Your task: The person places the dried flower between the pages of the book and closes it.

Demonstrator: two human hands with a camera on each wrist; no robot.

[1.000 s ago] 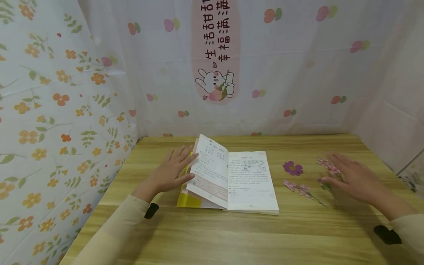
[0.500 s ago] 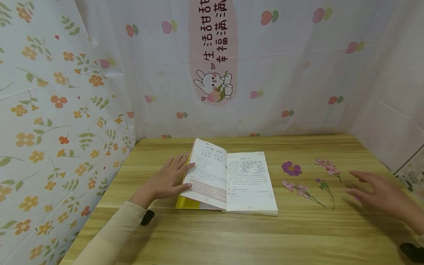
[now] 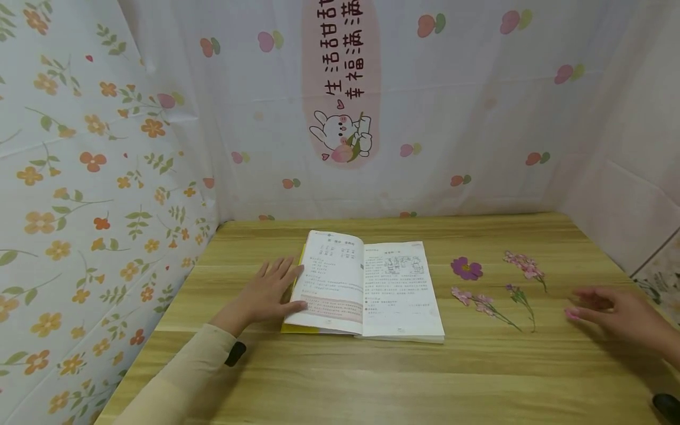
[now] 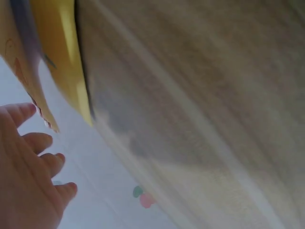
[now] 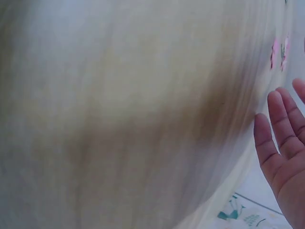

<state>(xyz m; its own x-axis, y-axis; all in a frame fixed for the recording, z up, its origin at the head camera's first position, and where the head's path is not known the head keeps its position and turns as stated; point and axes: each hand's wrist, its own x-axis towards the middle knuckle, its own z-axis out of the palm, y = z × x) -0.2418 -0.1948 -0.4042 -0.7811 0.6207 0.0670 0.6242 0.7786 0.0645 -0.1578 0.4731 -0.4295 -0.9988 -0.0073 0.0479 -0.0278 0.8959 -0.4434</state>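
An open book [image 3: 401, 295] with printed pages lies on the table, a yellow cover edge showing at its lower left. My left hand [image 3: 268, 292] rests at its left edge, fingers spread and thumb touching the left page [image 3: 329, 283]. In the left wrist view, the left fingers [image 4: 50, 164] are beside the page edge. My right hand [image 3: 616, 316] is low over the table at the right, thumb at a small pink piece [image 3: 572, 314], perhaps a petal or flower. The right wrist view shows loosely straight fingers [image 5: 286, 119]; whether they touch that piece is hidden.
Between book and right hand lie a purple flower [image 3: 467, 268], two pink flower sprigs [image 3: 526, 265] [image 3: 484, 304] and a thin green-stemmed sprig [image 3: 522, 301]. A patterned cloth [image 3: 451, 118] hangs behind the wooden table [image 3: 372, 378], with floral cloth [image 3: 106, 177] at the left.
My right hand moved right, away from the pink sprigs, then lower to the small pink piece. The raised left pages of the book came down flatter under my left hand.
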